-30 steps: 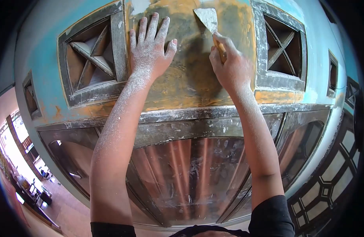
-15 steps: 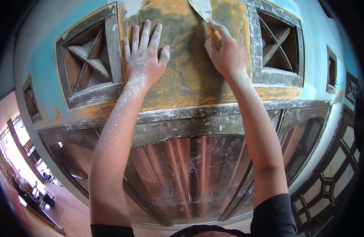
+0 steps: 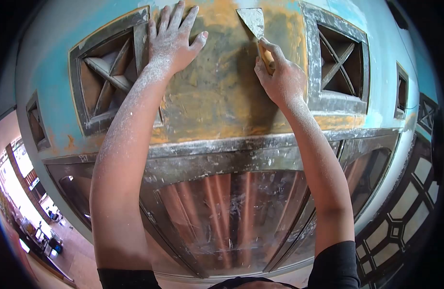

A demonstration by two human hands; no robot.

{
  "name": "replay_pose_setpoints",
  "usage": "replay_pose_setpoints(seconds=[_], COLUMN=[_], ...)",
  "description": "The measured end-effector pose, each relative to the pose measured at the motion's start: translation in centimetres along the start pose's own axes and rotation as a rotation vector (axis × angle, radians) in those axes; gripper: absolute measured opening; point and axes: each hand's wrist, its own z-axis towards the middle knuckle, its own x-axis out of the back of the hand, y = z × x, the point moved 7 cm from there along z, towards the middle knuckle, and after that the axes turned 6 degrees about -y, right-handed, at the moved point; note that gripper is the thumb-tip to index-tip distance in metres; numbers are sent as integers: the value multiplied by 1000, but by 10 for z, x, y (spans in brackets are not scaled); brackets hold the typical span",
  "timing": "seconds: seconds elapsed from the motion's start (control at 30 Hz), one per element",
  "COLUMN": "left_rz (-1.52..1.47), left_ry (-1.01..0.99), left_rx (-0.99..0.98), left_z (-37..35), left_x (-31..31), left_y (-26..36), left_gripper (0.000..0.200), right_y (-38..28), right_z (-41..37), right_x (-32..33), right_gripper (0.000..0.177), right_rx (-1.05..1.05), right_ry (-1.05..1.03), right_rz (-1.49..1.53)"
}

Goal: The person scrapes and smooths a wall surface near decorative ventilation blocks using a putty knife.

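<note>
Between my left hand (image 3: 171, 45) and my right hand (image 3: 282, 79), a stretch of patchy wall (image 3: 207, 96) is lying open, leaving a way down to the wooden ledge (image 3: 226, 144) running across below. The scraper (image 3: 252, 21) is blocking the upper right of that gap. My left forearm (image 3: 125, 144) is cutting across the left vent (image 3: 104, 74); my right hand is crowding the right vent's (image 3: 340, 62) near edge.

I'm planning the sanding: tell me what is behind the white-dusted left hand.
Around the left hand, mottled brown and orange wall shows, with a weathered dark wooden frame beside it. The surface directly behind that hand is covered and cannot be seen.
</note>
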Motion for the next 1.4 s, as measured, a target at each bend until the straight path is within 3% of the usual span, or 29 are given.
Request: replay_pose_setpoints(seconds=[0.07,0.1,0.23,0.37,0.5,0.53,0.57,0.67,0.73,0.77,0.83,0.87,0.93,1.03,1.13,1.2,1.27,1.4], left_rz=[110,-84,-107,-126,-110,-99,-10,-39,-37,-43,-45,-49,-58,-33,-20,-93,-58,-14], left_ry=[-13,-222,-158,-94,-157,-182,54,0,-1,14,24,18,4,40,27,-290,-307,-309], left_rx=[32,119,208,228,168,150,23,73,65,65,70,65,61,-15,-32,202,213,283], left_z=[29,45,71,53,42,42,43,40,40,39,36,34,28,25,42,69,83,104], left_x=[13,10,5,1,7,5,8,-5,-6,-6,-5,-5,-7,-4,7,10,12,6], left_y=[4,-3,-4,12,16,16,16,13,13,14,12,11,10,7,7,-7,-10,-19], left_gripper=[69,75,75,75,76,76,71,71,71,70,69,69,69,68,67,75,76,76], right_y=[-1,-1,-7,-9,-6,-6,-7,-6,-7,-18,-24,-18,-14,-8,-1,3,-5,-13], right_z=[25,43,81,34,26,36,50,110,135,133,123,111,79,37,71,112,133,127], right_x=[6,9,15,2,1,2,4,11,19,31,32,18,5,0,10,22,40,36], right_gripper=[45,45,46,47,46,46,46,44,45,45,55,55,42,37,34,40,55,52], right_rx=[-25,-23,29,146,110,112,125,148,177,176,-148,-147,179,271,155,106,-10,-6], right_ry=[-14,-7,104,167,97,102,138,192,360,356,-117,-128,205,138,177,220,115,111], right_rz=[-25,-32,-43,-134,-52,-49,-82,-112,-235,-234,74,76,-105,-15,-156,-162,4,-49])
